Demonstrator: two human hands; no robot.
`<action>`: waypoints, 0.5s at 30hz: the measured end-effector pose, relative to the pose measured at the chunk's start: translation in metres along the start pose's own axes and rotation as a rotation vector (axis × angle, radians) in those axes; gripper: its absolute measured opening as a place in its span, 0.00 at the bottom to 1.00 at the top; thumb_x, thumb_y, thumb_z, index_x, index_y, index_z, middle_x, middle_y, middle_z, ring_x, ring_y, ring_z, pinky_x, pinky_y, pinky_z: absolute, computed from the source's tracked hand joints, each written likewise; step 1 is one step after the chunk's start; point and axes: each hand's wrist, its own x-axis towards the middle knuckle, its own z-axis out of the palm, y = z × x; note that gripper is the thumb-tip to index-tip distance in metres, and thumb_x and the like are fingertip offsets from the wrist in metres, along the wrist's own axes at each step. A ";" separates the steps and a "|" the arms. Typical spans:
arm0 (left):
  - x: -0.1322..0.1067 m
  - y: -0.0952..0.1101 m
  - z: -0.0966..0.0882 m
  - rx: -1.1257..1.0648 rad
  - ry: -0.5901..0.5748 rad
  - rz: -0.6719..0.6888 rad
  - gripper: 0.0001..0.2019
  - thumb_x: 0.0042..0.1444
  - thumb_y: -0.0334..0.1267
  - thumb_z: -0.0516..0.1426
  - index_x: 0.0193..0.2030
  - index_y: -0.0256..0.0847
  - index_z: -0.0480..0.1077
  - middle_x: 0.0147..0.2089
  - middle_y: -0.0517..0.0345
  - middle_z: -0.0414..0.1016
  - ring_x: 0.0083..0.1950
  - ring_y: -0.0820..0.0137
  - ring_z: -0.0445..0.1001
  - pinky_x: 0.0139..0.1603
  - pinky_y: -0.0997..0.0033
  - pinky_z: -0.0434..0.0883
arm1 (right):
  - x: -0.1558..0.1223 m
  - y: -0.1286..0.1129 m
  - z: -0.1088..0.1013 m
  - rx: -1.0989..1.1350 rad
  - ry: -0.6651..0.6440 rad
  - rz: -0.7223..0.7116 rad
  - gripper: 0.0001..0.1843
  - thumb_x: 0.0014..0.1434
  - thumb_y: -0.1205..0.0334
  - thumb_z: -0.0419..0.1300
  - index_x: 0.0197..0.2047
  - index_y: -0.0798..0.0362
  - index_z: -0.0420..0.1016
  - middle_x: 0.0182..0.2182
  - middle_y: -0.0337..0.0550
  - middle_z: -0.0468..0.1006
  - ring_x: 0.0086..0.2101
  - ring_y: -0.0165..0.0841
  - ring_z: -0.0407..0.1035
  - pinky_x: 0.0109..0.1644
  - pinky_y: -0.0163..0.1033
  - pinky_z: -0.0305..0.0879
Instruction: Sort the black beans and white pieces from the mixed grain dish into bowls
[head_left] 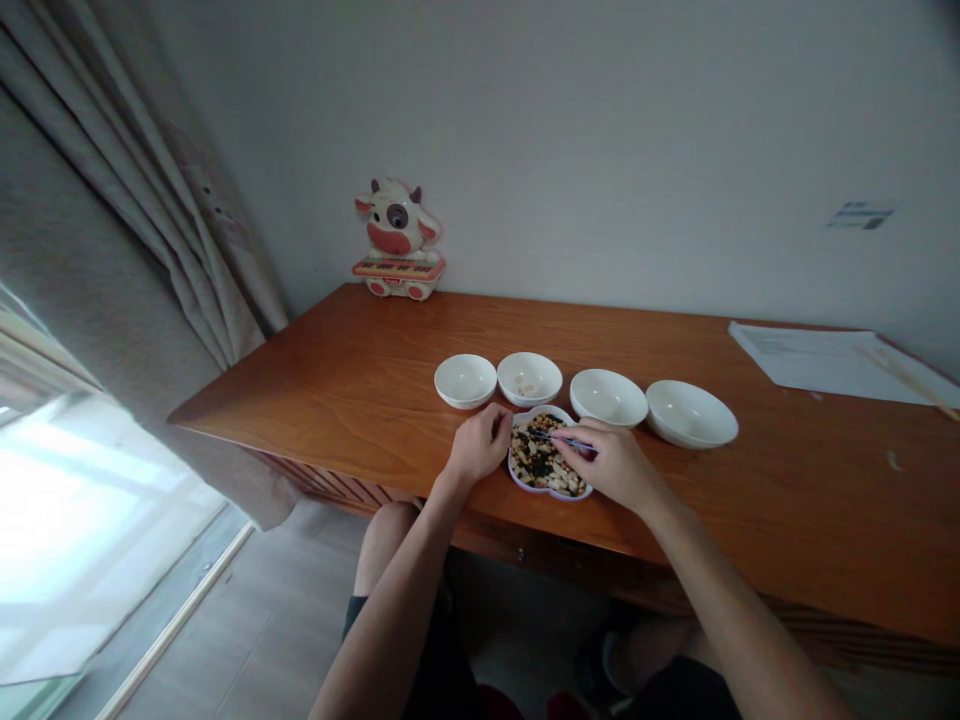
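A small white dish (520, 476) of mixed dark and light beans sits near the front edge of the wooden table (345, 400). My left hand (478, 446) rests curled against the dish's left rim, fingers closed on it. My right hand (613, 464) pinches thin tweezers (559, 438) whose tips reach over the beans. Behind the dish stands a row of white bowls: far left bowl (465, 380), second bowl (529, 378) with a few light bits inside, third bowl (608, 397), and rightmost bowl (691, 413).
A cow-shaped toy keyboard (398, 242) stands at the table's back left against the wall. Papers (832, 362) and a wooden stick (911, 377) lie at the back right. Curtains (150, 210) hang left, beside a bright window. My knees are under the table.
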 end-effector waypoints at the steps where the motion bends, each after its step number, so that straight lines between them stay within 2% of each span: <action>1: 0.000 0.000 0.000 0.000 0.001 0.001 0.11 0.69 0.42 0.49 0.41 0.43 0.70 0.39 0.55 0.81 0.39 0.65 0.78 0.39 0.70 0.67 | -0.001 0.001 0.000 -0.008 0.002 -0.030 0.11 0.65 0.60 0.60 0.44 0.51 0.84 0.34 0.46 0.82 0.32 0.35 0.75 0.38 0.40 0.70; 6: -0.001 0.001 -0.001 -0.002 -0.002 -0.002 0.11 0.69 0.42 0.49 0.41 0.43 0.70 0.40 0.55 0.81 0.40 0.65 0.79 0.40 0.70 0.67 | -0.005 0.003 0.001 -0.035 0.008 -0.126 0.12 0.66 0.62 0.60 0.47 0.53 0.83 0.35 0.47 0.81 0.33 0.35 0.76 0.38 0.40 0.71; 15: 0.000 0.000 -0.002 -0.007 0.003 0.009 0.11 0.69 0.41 0.49 0.41 0.43 0.71 0.39 0.55 0.81 0.40 0.65 0.79 0.40 0.71 0.68 | -0.006 -0.002 0.009 -0.107 -0.046 -0.139 0.14 0.69 0.59 0.56 0.51 0.49 0.82 0.41 0.48 0.82 0.39 0.38 0.77 0.46 0.44 0.75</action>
